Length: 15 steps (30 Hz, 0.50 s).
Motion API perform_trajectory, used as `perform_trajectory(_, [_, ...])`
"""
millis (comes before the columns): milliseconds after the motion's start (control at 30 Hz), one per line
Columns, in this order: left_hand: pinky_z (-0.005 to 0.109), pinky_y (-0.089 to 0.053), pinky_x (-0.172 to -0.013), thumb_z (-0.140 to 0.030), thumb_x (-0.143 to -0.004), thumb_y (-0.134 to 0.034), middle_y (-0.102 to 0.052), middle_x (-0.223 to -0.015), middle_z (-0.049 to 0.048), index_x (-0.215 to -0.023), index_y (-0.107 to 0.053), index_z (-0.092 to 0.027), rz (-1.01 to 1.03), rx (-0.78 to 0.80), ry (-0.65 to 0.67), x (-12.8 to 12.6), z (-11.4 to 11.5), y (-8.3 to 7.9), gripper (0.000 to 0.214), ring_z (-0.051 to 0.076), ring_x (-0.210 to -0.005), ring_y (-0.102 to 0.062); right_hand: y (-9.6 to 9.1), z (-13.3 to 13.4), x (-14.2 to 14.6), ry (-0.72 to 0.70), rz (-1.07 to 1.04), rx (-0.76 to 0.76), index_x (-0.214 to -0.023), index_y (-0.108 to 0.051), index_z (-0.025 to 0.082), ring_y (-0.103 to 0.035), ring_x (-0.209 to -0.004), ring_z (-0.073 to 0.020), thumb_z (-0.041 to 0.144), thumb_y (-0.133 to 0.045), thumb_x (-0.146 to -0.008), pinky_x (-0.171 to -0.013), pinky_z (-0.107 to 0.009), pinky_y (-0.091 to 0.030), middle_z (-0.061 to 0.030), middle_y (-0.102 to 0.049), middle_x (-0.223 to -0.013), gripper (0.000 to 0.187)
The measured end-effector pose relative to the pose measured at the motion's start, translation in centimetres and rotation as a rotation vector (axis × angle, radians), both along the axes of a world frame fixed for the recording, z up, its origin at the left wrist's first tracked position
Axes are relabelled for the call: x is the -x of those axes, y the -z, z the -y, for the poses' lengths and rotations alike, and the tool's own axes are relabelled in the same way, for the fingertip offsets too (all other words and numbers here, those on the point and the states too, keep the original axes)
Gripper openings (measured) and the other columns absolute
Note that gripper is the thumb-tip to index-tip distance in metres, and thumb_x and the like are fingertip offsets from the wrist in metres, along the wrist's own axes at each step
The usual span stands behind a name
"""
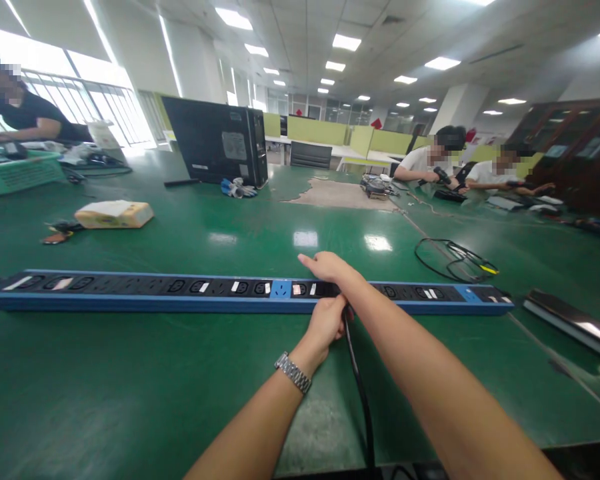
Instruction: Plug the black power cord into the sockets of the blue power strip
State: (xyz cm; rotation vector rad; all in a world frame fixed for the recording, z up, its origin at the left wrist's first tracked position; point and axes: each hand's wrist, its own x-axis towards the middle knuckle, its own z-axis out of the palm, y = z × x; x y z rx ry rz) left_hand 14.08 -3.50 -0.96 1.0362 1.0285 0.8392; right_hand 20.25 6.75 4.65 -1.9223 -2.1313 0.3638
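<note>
On the green table (pixel 130 373) lies a long blue power strip (pixel 180 293). It runs from left to right across the head view, flat, with its sockets facing up.

The left hand (pixel 325 323) is curled tight around a black cable (pixel 360 393), right at the near edge of the strip. It wears a wristwatch (pixel 293 372). The right hand (pixel 325 267) rests on top of the strip, fingers together and pointing left.

It looks like a plug is being pushed into a socket, or pulled out; the hands hide it, so I cannot be sure. The next move needs a straight push or pull, with the strip held still.

The cable runs back toward the person.
</note>
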Motion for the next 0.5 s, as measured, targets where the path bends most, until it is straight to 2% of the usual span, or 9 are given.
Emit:
perform_trajectory(100, [0.021,-0.019,-0.036,-0.060,-0.079,-0.048,-0.036,-0.033,-0.0040,-0.052,-0.049,-0.017,0.060,-0.010,0.029,-0.2,0.0,0.4,0.051,0.006,-0.030,-0.028,1.4,-0.5,-1.0,0.061,-0.017,-0.064,-0.087,-0.069,0.018,-0.062,-0.088,-0.0179,0.059,-0.030,-0.090,-0.071,-0.024,-0.039,-0.0107,-0.071,-0.094,0.057])
perform_trajectory(167, [0.022,-0.019,-0.037,-0.054,-0.080,-0.049,-0.035,-0.033,-0.0047,-0.051,-0.048,-0.017,0.071,-0.058,-0.001,-0.3,-0.1,0.6,0.047,0.006,-0.030,-0.027,1.3,-0.3,-1.5,0.156,-0.034,-0.198,-0.082,-0.068,0.019,-0.062,-0.084,-0.0168,0.056,-0.030,-0.091,-0.068,-0.024,-0.038,-0.0083,-0.071,-0.088,0.054])
perform_trajectory(233, [0.022,-0.019,-0.038,-0.049,-0.081,-0.049,-0.034,-0.034,-0.0054,-0.051,-0.048,-0.017,0.065,-0.117,-0.051,-0.2,-0.4,0.7,0.043,0.006,-0.031,-0.027,0.7,0.2,-1.5,0.192,-0.081,-0.291,-0.077,-0.067,0.020,-0.060,-0.077,-0.0149,0.054,-0.030,-0.091,-0.064,-0.023,-0.036,-0.0058,-0.070,-0.080,0.052])
perform_trajectory(333, [0.022,-0.020,-0.041,-0.043,-0.083,-0.047,-0.034,-0.037,-0.0062,-0.052,-0.047,-0.018,0.032,-0.229,-0.204,0.9,-1.1,0.4,0.040,0.007,-0.035,-0.028,-0.4,0.8,-1.2,0.110,-0.198,-0.376,-0.072,-0.066,0.019,-0.058,-0.069,-0.0124,0.054,-0.032,-0.091,-0.063,-0.022,-0.036,-0.0029,-0.068,-0.071,0.052])
perform_trajectory(433, [0.023,-0.025,-0.046,-0.040,-0.085,-0.046,-0.037,-0.042,-0.0058,-0.054,-0.047,-0.018,-0.099,-0.465,-0.413,3.2,-1.9,-0.5,0.038,0.008,-0.042,-0.033,-1.6,0.5,-1.7,0.045,-0.328,-0.408,-0.073,-0.067,0.018,-0.059,-0.069,-0.0120,0.054,-0.035,-0.090,-0.064,-0.022,-0.037,-0.0028,-0.069,-0.072,0.051])
perform_trajectory(500, [0.024,-0.028,-0.050,-0.039,-0.087,-0.046,-0.040,-0.046,-0.0049,-0.055,-0.048,-0.018,-0.247,-0.625,-0.494,5.2,-2.5,-1.2,0.038,0.009,-0.047,-0.037,-2.3,0.0,-2.6,0.051,-0.391,-0.378,-0.073,-0.067,0.017,-0.060,-0.070,-0.0126,0.054,-0.036,-0.090,-0.064,-0.022,-0.038,-0.0037,-0.070,-0.074,0.051])
